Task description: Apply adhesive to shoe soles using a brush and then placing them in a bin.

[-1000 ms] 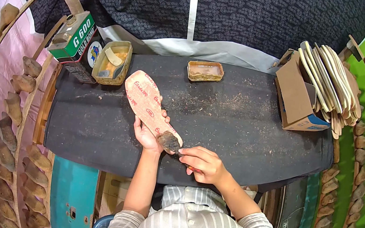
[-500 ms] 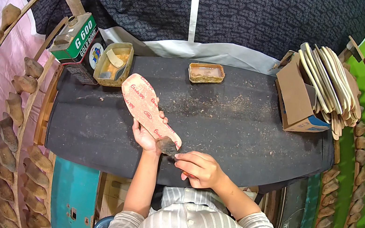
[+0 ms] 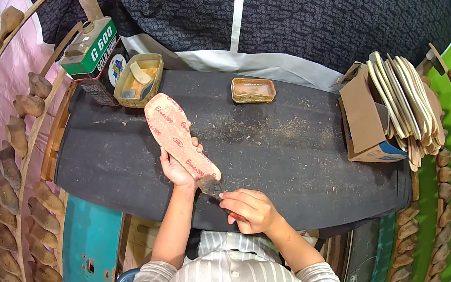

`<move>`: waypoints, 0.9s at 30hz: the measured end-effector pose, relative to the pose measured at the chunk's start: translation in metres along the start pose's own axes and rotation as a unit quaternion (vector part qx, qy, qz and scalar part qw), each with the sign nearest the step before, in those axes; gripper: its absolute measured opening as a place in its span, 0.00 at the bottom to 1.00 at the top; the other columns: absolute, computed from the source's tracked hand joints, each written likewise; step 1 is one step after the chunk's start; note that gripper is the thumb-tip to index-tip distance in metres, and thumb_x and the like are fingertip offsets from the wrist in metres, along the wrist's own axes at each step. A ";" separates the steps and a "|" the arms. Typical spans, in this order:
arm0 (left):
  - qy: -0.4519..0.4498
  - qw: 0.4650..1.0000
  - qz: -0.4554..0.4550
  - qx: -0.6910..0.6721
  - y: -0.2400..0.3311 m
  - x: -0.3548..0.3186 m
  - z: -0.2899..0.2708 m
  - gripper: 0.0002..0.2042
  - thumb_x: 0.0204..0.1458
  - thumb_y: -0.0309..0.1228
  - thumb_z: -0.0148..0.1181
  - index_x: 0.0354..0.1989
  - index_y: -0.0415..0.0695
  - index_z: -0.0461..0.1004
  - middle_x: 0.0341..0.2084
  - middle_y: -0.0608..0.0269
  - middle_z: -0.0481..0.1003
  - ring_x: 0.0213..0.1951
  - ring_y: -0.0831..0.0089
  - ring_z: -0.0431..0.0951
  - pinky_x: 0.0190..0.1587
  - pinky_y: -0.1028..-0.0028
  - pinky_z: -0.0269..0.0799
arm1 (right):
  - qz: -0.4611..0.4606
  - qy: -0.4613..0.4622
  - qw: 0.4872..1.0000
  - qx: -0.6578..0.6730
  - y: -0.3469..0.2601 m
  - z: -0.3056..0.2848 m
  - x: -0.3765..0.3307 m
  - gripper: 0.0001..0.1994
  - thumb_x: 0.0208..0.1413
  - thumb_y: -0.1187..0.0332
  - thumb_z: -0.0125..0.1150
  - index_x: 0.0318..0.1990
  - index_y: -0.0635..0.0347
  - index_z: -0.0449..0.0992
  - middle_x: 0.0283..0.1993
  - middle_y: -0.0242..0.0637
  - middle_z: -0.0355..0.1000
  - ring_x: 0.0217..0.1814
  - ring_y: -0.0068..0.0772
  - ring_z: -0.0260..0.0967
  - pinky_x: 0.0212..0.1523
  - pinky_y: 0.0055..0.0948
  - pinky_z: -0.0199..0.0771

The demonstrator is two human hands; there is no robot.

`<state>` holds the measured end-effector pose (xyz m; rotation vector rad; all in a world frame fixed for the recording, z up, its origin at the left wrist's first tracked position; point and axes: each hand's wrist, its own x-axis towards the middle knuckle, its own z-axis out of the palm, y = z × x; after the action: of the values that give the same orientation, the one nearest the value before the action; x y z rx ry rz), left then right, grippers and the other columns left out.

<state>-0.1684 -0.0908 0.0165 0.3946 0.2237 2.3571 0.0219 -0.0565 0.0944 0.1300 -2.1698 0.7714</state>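
My left hand holds a shoe insole board from underneath, its fingers wrapping up over the right edge. The board is tan-pink with red print, tilted over the table, wide end toward the far left and narrow end toward my right hand. Pinched in my right hand is a short tool with a broad, flat, dark head and a reddish handle; brush or scraper, I cannot tell. That dark head touches or lies close to the narrow end of the board. The underside of the board is hidden.
On the dark cloth-covered table stand a green-topped metal can, a tub with yellowish contents and a spatula, a small shallow tray, and a cardboard box full of sole-shaped boards. Wooden racks with shoe lasts flank both sides.
The insole board has moved slightly left and down in my left hand. My right hand has shifted a little right, and the dark tool head has turned, showing more of its neck.
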 end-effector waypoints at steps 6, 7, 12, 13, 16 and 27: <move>0.005 1.000 0.006 -0.002 0.000 0.002 0.001 0.31 0.57 0.50 0.37 0.66 0.45 0.50 0.61 0.51 0.58 0.38 0.62 0.68 0.39 0.66 0.68 | 0.039 -0.036 0.998 0.031 0.008 -0.012 -0.012 0.13 0.33 0.81 0.60 0.33 0.66 0.74 0.31 0.44 0.74 0.30 0.41 0.74 0.31 0.32 0.76; -0.001 1.000 0.004 -0.002 0.000 0.001 0.001 0.31 0.58 0.50 0.37 0.66 0.45 0.50 0.61 0.51 0.58 0.38 0.62 0.68 0.39 0.66 0.68 | 0.040 -0.022 0.999 0.030 0.006 -0.013 -0.010 0.14 0.32 0.81 0.59 0.33 0.66 0.74 0.31 0.45 0.75 0.30 0.41 0.75 0.30 0.32 0.76; -0.012 1.000 0.009 0.000 -0.001 0.001 -0.001 0.31 0.58 0.50 0.36 0.66 0.45 0.49 0.61 0.51 0.57 0.38 0.62 0.68 0.39 0.66 0.68 | 0.018 -0.009 1.000 0.014 -0.003 -0.006 -0.004 0.15 0.32 0.80 0.62 0.35 0.66 0.74 0.35 0.43 0.75 0.32 0.40 0.74 0.31 0.31 0.75; -0.017 1.000 0.010 0.001 -0.002 0.001 -0.001 0.31 0.58 0.50 0.36 0.66 0.45 0.49 0.61 0.51 0.57 0.38 0.62 0.67 0.39 0.66 0.68 | 0.012 -0.017 1.000 0.008 -0.002 -0.001 -0.006 0.15 0.33 0.80 0.63 0.35 0.65 0.74 0.36 0.43 0.75 0.33 0.40 0.74 0.32 0.31 0.75; -0.007 1.000 0.012 -0.008 -0.001 0.000 -0.002 0.31 0.58 0.50 0.36 0.66 0.45 0.50 0.61 0.51 0.58 0.38 0.62 0.67 0.39 0.66 0.67 | 0.043 -0.011 0.999 0.025 0.002 -0.003 -0.009 0.16 0.31 0.81 0.61 0.34 0.65 0.74 0.35 0.44 0.75 0.33 0.40 0.74 0.33 0.31 0.75; -0.002 1.000 0.013 -0.005 -0.002 0.001 -0.003 0.31 0.58 0.50 0.36 0.66 0.46 0.51 0.61 0.52 0.58 0.38 0.63 0.67 0.39 0.66 0.68 | 0.063 0.027 0.998 0.009 0.009 -0.013 -0.011 0.18 0.29 0.84 0.58 0.35 0.65 0.74 0.33 0.44 0.75 0.31 0.39 0.74 0.33 0.30 0.75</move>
<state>-0.1689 -0.0893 0.0135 0.3983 0.2059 2.3810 0.0349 -0.0436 0.0889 -0.0188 -2.1366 0.8567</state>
